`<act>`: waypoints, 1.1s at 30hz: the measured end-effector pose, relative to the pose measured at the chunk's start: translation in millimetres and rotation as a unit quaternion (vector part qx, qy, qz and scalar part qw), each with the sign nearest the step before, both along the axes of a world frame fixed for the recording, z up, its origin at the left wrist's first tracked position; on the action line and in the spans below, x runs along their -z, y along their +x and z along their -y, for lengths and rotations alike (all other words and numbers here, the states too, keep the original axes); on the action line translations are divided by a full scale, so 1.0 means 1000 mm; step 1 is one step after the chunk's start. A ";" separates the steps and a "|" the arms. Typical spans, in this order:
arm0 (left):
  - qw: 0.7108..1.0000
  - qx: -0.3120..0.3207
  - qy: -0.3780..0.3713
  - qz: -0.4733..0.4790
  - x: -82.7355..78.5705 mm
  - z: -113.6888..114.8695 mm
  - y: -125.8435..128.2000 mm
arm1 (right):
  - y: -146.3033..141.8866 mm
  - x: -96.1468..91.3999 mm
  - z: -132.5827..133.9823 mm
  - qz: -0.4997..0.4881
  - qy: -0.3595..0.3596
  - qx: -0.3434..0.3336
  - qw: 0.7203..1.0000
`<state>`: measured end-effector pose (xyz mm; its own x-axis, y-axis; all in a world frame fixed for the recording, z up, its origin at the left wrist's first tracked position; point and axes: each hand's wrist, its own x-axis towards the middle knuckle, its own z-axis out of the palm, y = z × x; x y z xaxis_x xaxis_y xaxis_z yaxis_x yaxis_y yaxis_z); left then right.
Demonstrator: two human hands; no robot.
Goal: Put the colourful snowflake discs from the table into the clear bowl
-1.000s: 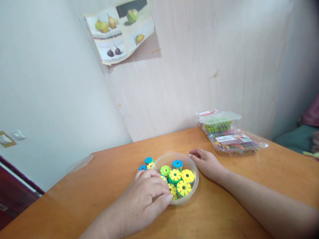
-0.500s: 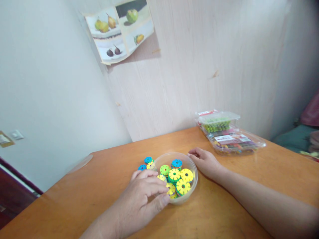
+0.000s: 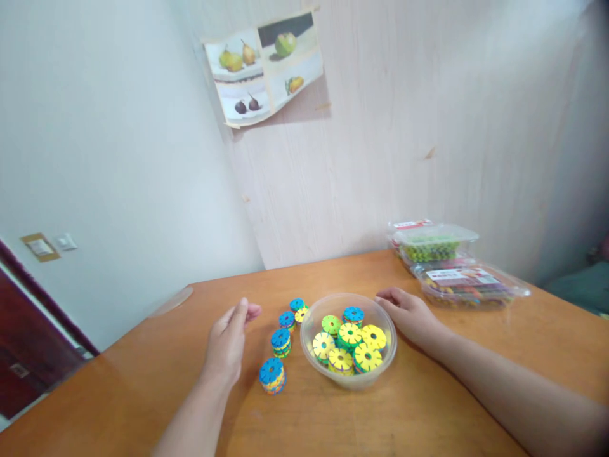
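Note:
A clear plastic bowl (image 3: 308,357) holds several slotted plastic discs (image 3: 368,357), mostly yellow on top, with green and blue ones among them. My right hand (image 3: 409,315) lies at the bowl's far right side, its fingers bent against the rim; the fingertips are partly hidden. To the bowl's left, several short stacks of discs (image 3: 272,374) run in a slanting row, mostly topped in blue. My left hand (image 3: 228,343) is left of these stacks, thumb up and fingers reaching forward. Nothing shows in it, and it touches neither the stacks nor the bowl.
Clear lidded boxes (image 3: 469,289) with colourful small pieces stand at the table's back right. A clear round lid (image 3: 172,302) lies by the left edge of the wooden table (image 3: 143,381). A sheet of fruit pictures (image 3: 266,70) hangs on the wall.
My left hand has moved off the bowl's near left side to the left, uncovering the disc stacks. My right hand stays at the bowl. The view has turned slightly left.

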<state>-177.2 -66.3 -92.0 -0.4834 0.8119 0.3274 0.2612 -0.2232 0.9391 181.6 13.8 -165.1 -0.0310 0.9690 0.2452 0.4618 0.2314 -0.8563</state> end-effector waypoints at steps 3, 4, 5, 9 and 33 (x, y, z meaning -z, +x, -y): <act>1.000 -0.023 -0.007 -0.009 0.018 -0.011 -0.015 | 0.001 0.002 -0.001 -0.007 0.001 0.012 1.000; 0.999 -0.028 -0.012 -0.018 0.022 -0.013 -0.019 | 0.001 0.002 -0.001 -0.009 0.003 0.018 1.000; 0.999 -0.033 -0.017 -0.024 0.026 -0.015 -0.022 | 0.001 0.002 0.000 -0.011 0.006 0.024 1.000; 0.999 -0.033 -0.031 -0.020 0.039 -0.022 -0.029 | 0.000 -0.002 0.007 -0.016 0.017 0.043 0.999; 0.995 0.022 -0.066 -0.073 0.073 -0.047 -0.043 | -0.049 -0.100 0.010 0.258 -0.080 -0.066 0.961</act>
